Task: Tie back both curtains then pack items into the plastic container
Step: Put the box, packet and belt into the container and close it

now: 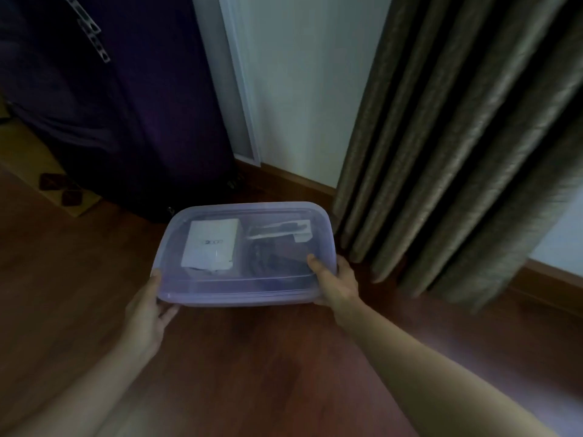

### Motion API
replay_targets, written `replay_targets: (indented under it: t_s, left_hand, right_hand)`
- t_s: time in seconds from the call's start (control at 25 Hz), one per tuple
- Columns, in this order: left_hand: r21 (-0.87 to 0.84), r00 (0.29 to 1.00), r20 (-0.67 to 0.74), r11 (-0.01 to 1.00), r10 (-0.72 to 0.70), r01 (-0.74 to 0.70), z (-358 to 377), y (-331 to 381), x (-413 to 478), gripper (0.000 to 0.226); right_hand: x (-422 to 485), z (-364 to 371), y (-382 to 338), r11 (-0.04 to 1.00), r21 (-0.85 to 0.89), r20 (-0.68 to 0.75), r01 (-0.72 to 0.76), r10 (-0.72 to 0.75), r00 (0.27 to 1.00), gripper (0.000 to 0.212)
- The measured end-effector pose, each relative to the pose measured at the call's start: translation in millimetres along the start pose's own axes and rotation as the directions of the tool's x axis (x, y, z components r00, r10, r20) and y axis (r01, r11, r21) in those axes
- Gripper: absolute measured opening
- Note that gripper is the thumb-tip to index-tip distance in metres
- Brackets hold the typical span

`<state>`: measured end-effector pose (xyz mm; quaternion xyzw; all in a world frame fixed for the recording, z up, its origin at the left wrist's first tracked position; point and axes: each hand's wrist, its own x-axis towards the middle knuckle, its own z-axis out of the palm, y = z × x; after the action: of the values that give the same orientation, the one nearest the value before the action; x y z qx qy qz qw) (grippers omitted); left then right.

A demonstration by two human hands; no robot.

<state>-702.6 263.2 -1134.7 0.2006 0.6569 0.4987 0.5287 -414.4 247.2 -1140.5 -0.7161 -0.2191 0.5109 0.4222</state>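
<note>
While arms extend, 2 hands grip container (246,291).

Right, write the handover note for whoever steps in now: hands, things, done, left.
Left hand grips the container's near left corner; right hand grips its near right corner.
Container: closed, white box and a dark item inside, beside the curtain.
Done: items look packed, container closed.
Left: this curtain hangs loose, no tie seen; the other is out of view.
</note>
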Motion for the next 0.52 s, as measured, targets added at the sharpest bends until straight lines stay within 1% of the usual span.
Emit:
replay_targets:
  t_s: [0.04,0.12,0.16,0.24,0.32,0.4,0.48,0.52]
  left_hand:
    - [-0.03,1.0,0.007,0.999,-0.029,0.03,7.3,-5.6,8.1,0.034]
    - [-0.028,0.984,0.042,0.984,-0.172,0.174,29.7,-17.8,22.7,0.058]
    - [-0.011,0.966,0.081,0.969,-0.246,0.248,42.7,-25.1,27.8,0.063]
    - [0.023,0.939,0.159,0.952,-0.305,0.306,71.8,-38.8,36.0,0.059]
    - [-0.001,0.949,0.148,0.959,-0.279,0.282,98.6,-49.3,47.5,0.049]
    - [-0.05,0.964,0.12,0.969,-0.235,0.242,117.3,-55.7,61.5,0.046]
    - [-0.096,0.979,0.123,0.98,-0.163,0.175,127.7,-60.9,73.7,0.047]
    - [-0.103,0.988,0.097,0.986,-0.124,0.134,131.8,-63.0,78.1,0.048]
  right_hand:
    - [11.5,7.1,1.1,1.0,0.002,-0.008,0.005,-0.005,1.0,0.063]
    - [34.9,23.5,4.6,1.0,-0.005,-0.034,0.021,-0.021,0.999,0.065]
    - [43.5,32.5,7.0,1.0,-0.008,-0.052,0.01,-0.01,0.999,0.065]
    - [55.3,46.8,13.1,1.0,0.006,-0.081,-0.031,0.031,0.996,0.064]
    - [65.3,53.8,19.8,0.997,0.039,-0.094,-0.059,0.063,0.994,0.061]
    - [78.4,55.7,25.1,0.99,0.102,-0.097,-0.092,0.102,0.99,0.058]
    - [90.0,55.1,29.6,0.97,0.215,-0.035,-0.115,0.126,0.991,0.055]
    - [93.4,55.5,31.8,0.957,0.265,0.017,-0.115,0.115,0.993,0.055]
